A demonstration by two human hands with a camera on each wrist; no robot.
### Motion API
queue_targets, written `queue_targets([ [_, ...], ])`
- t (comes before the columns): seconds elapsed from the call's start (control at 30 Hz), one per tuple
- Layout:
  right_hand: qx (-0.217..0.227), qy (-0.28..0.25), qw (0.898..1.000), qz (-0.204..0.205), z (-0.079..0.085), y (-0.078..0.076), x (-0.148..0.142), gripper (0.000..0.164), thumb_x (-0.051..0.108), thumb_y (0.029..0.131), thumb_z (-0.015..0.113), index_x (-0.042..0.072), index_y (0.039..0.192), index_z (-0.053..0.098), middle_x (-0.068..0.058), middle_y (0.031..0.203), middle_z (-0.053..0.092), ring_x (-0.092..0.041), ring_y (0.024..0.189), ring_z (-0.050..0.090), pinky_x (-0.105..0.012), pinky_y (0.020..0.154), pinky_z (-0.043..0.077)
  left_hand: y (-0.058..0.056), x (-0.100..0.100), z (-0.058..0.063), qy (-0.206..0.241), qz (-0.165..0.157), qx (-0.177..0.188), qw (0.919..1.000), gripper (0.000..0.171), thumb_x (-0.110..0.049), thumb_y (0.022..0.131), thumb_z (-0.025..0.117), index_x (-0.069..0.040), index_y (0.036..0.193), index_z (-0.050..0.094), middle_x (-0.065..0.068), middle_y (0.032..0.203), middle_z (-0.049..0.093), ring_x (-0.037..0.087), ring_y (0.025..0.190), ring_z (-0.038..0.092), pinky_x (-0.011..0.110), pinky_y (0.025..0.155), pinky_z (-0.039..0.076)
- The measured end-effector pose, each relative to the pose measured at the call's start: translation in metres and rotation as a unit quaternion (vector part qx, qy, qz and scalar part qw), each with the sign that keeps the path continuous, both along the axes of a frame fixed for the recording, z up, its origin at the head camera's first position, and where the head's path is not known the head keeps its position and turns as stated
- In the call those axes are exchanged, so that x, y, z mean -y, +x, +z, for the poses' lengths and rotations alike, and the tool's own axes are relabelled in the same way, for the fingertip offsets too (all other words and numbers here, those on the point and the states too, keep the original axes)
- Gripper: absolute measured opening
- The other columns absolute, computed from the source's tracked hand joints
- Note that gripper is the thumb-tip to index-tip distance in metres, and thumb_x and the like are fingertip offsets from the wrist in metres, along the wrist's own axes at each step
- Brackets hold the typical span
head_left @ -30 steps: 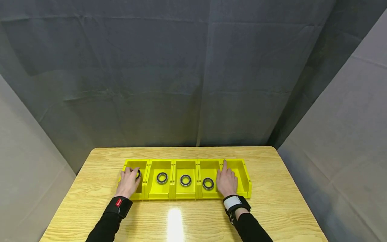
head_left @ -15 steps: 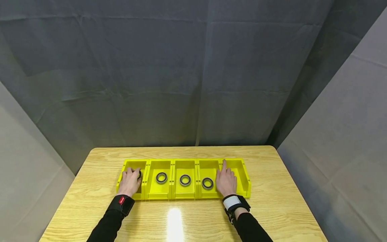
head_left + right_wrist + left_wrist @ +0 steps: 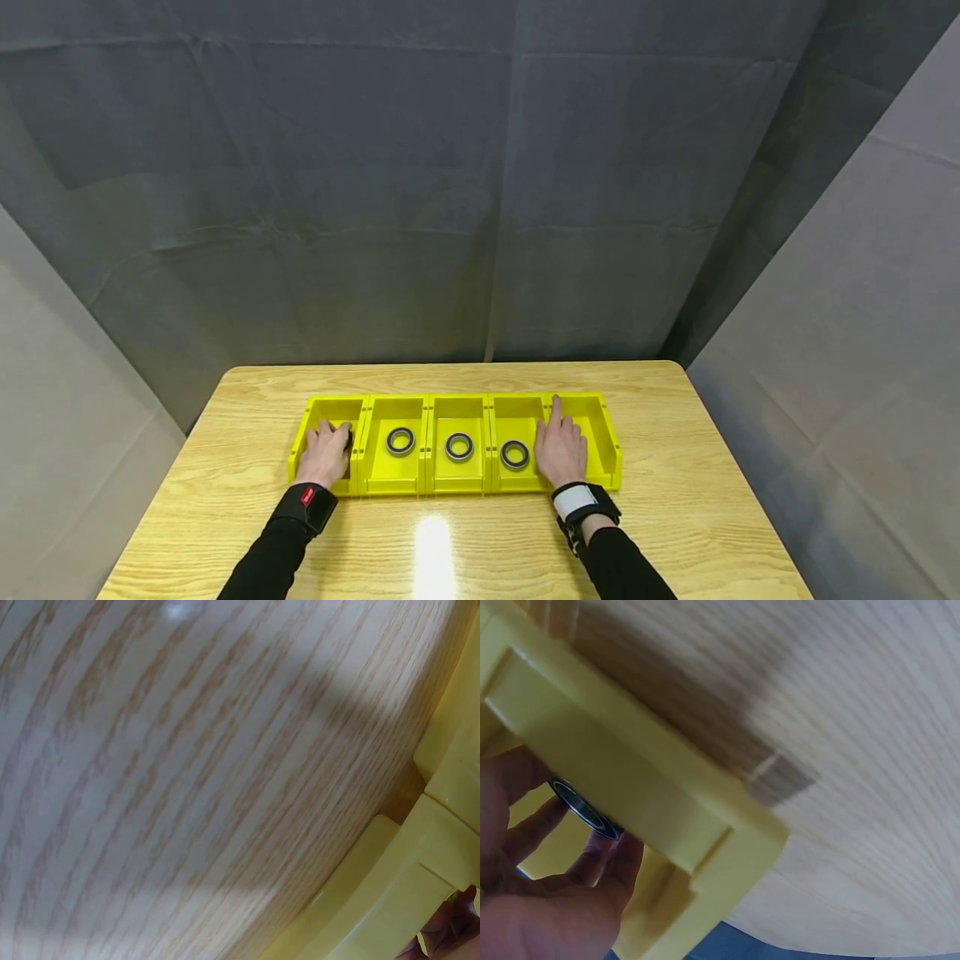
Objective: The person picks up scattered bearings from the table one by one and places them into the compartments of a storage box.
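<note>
A row of joined yellow bins (image 3: 458,488) stands on the table. In the leftmost bin my left hand (image 3: 322,456) pinches a dark-sealed ball bearing (image 3: 585,810), tilted on edge between thumb and fingers. Most of that bearing is hidden by the hand in the head view. One flat bearing (image 3: 401,430) lies in the second bin, another bearing (image 3: 459,458) in the middle one, and a third bearing (image 3: 515,466) in the fourth. My right hand (image 3: 561,452) rests over the divider between the fourth and fifth bins, index finger straight along it; its other fingers are partly hidden.
The wooden table (image 3: 675,500) extends around the bins, with a bright reflection in front. A dark grey cloth (image 3: 375,208) hangs behind it, and lighter panels flank both sides.
My left hand has shifted slightly right and toward the near side within the leftmost bin, carrying its bearing along. The right hand and the other bearings have stayed put.
</note>
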State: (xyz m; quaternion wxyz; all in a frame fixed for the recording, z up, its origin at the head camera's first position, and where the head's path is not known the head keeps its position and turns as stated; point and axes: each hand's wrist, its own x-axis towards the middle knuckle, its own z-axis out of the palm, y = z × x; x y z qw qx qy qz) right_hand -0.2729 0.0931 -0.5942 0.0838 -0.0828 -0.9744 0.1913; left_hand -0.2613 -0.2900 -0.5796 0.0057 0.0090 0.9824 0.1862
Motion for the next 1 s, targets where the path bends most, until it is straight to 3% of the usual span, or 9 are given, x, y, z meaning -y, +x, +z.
queue_targets([
  [0.23,0.000,-0.002,1.000,-0.001,0.002,0.001,0.000,0.059,0.028,0.104,0.051,0.005,0.155,0.031,-0.026,0.110,0.062,-0.040,0.093,0.058,-0.050,0.075,0.047,-0.002,-0.003,-0.006,-0.003,0.006,0.039,0.9992,0.041,0.005,0.095,0.055,0.004,0.136,0.055,0.037,0.122,0.049,0.056,0.111,0.046,0.064,0.076,0.052],
  [0.63,0.017,-0.004,1.000,-0.001,0.004,0.000,0.000,0.060,0.029,0.105,0.049,0.005,0.156,0.030,-0.025,0.109,0.061,-0.039,0.094,0.058,-0.050,0.076,0.047,-0.003,-0.001,-0.009,0.019,0.006,0.022,0.9996,0.040,0.004,0.094,0.054,0.003,0.134,0.056,0.036,0.118,0.050,0.057,0.107,0.047,0.066,0.074,0.053],
  [1.0,0.009,-0.005,1.000,-0.001,0.003,0.000,0.000,0.059,0.029,0.105,0.049,0.005,0.156,0.030,-0.025,0.108,0.061,-0.039,0.092,0.058,-0.049,0.074,0.047,-0.005,0.001,-0.012,0.025,0.012,0.037,0.9989,0.041,-0.004,0.095,0.061,0.001,0.135,0.055,0.034,0.122,0.049,0.055,0.109,0.047,0.066,0.076,0.052],
])
